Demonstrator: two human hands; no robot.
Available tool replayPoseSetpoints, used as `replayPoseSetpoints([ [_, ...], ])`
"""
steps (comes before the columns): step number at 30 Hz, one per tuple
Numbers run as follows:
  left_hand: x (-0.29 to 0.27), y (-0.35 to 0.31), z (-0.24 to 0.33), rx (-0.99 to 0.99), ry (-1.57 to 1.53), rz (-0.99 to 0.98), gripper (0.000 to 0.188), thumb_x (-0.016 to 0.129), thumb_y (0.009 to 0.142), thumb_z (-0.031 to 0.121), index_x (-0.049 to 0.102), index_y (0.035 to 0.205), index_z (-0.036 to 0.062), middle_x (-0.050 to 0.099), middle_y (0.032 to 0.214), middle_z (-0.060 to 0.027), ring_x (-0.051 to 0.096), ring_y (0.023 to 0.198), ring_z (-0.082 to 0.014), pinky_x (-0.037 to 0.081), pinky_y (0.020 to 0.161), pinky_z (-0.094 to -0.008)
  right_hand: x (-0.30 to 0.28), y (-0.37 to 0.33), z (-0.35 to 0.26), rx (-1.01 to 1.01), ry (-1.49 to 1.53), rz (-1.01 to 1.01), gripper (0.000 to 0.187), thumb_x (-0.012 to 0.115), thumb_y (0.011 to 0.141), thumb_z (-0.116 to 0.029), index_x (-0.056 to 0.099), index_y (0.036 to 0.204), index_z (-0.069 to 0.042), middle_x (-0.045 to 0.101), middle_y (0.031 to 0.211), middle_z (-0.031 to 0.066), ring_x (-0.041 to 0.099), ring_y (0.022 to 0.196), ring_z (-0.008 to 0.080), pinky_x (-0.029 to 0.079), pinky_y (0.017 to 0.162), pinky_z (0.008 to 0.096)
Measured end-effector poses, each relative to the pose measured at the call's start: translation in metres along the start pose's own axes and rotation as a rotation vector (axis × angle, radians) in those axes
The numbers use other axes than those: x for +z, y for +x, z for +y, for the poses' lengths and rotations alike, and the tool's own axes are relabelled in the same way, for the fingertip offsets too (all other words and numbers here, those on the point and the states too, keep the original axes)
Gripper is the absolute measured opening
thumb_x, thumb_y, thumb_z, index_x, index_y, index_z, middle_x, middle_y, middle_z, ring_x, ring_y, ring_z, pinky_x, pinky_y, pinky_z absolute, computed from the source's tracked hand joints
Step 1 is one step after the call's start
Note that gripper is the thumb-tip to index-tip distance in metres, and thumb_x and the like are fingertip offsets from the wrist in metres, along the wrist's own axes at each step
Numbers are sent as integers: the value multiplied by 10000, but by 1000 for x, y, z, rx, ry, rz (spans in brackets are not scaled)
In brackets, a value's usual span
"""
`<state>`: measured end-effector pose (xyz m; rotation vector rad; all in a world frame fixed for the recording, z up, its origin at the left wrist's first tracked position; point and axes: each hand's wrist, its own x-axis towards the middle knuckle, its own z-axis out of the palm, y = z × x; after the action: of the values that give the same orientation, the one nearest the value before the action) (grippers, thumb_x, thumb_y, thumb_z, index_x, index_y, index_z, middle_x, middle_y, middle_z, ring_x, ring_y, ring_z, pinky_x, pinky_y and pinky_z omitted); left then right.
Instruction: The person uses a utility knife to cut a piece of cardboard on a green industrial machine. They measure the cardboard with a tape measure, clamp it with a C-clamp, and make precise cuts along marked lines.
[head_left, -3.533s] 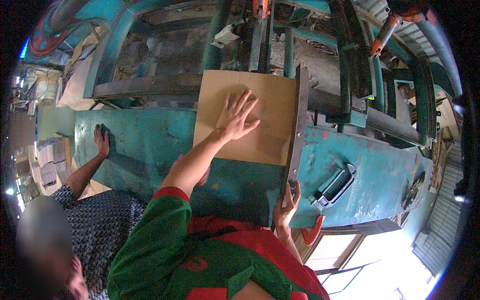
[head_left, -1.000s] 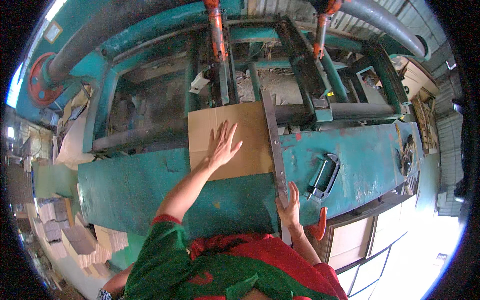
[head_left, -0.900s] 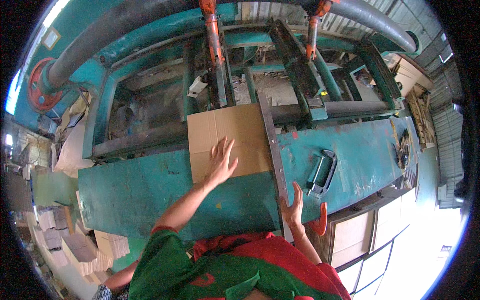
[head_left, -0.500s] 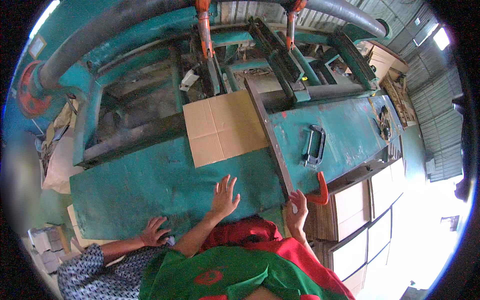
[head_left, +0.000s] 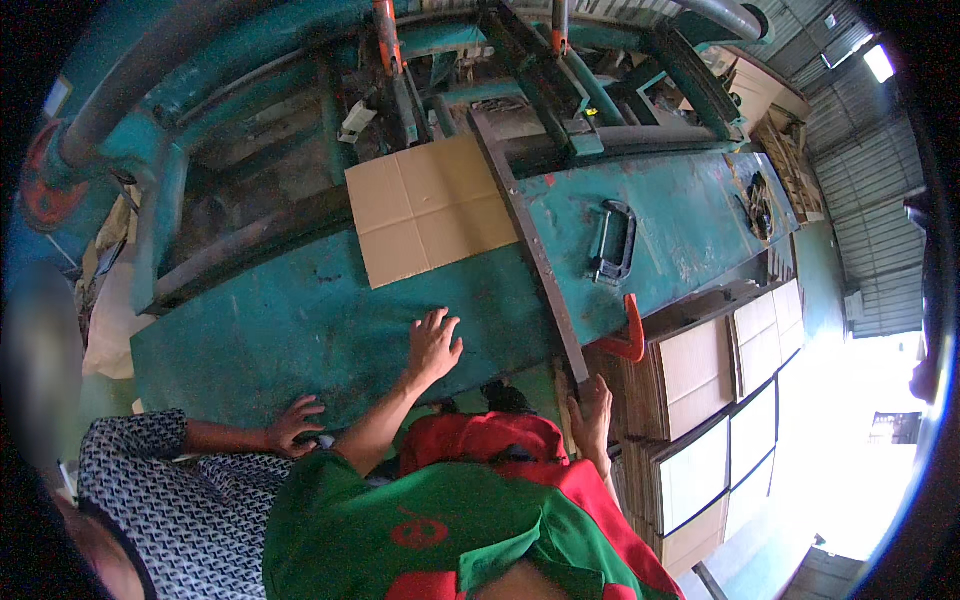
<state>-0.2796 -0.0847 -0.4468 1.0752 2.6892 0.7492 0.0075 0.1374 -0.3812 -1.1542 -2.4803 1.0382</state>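
Note:
A tan cardboard sheet [head_left: 430,210] with crossing creases lies on the green metal table [head_left: 270,330]. Its right edge runs along a long dark metal bar [head_left: 535,255] that crosses the table from back to front. My left hand [head_left: 433,348] is open, fingers spread, over the tabletop just in front of the cardboard, holding nothing. At the bar's near end, my right hand [head_left: 592,408] is closed round the tip, with some fingers hidden. An orange curved handle [head_left: 630,335] juts out beside the bar. A black C-shaped clamp [head_left: 615,242] rests farther back on the right.
At my left, a co-worker in a patterned top [head_left: 190,490] rests a hand [head_left: 294,425] by the table's front edge. Bundled cardboard stacks [head_left: 692,375] stand at the right. Behind the table rises a green machine frame [head_left: 165,220] with a large pipe [head_left: 150,90].
The view has tilted, so the table and cardboard appear higher in the picture. My right hand has closed round the bar's end. More of the co-worker has come into view.

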Motion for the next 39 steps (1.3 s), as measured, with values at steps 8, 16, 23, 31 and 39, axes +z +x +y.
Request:
replayPoseSetpoints([
  [8, -5, 33, 14, -141, 183, -121, 449, 714, 858, 318, 632, 1233, 84, 628, 1201, -141, 643, 1064, -347, 466, 905, -578, 2, 67, 38, -142, 24, -216, 956, 822, 827, -343, 309, 1546, 25, 420, 1497, 289, 408, 1410, 441, 373, 1160, 480],
  [16, -29, 86, 24, -238, 173, 11, 458, 697, 906, 380, 621, 1255, 94, 723, 1109, -140, 693, 1035, -341, 523, 835, -530, -6, 102, 19, -74, 4, -464, 1066, 824, 812, -474, 243, 1575, -9, 461, 1487, 310, 498, 1349, 461, 443, 1097, 475],
  [23, -41, 181, -33, -307, 250, 171, 608, 666, 947, 394, 486, 1436, 80, 462, 1484, -174, 436, 1388, -365, 412, 1065, -590, -10, 113, -2, 10, -76, -606, 1146, 813, 797, -554, 172, 1589, -30, 448, 1500, 334, 493, 1349, 492, 446, 1089, 511],
  [31, -6, 226, -77, -222, 263, 194, 720, 547, 994, 553, 419, 1543, 105, 231, 1659, -216, 275, 1515, -404, 232, 1191, -672, -2, 114, -4, -35, -151, -601, 1095, 844, 791, -454, 204, 1581, -48, 570, 1412, 263, 574, 1280, 456, 484, 1039, 510],
  [39, -5, 214, -80, -109, 221, 278, 726, 598, 978, 524, 398, 1551, 125, 252, 1655, -187, 310, 1492, -413, 204, 1217, -637, -5, 112, -3, -79, -137, -610, 1002, 821, 825, -313, 245, 1582, 2, 626, 1343, 242, 628, 1221, 410, 510, 1015, 466],
])
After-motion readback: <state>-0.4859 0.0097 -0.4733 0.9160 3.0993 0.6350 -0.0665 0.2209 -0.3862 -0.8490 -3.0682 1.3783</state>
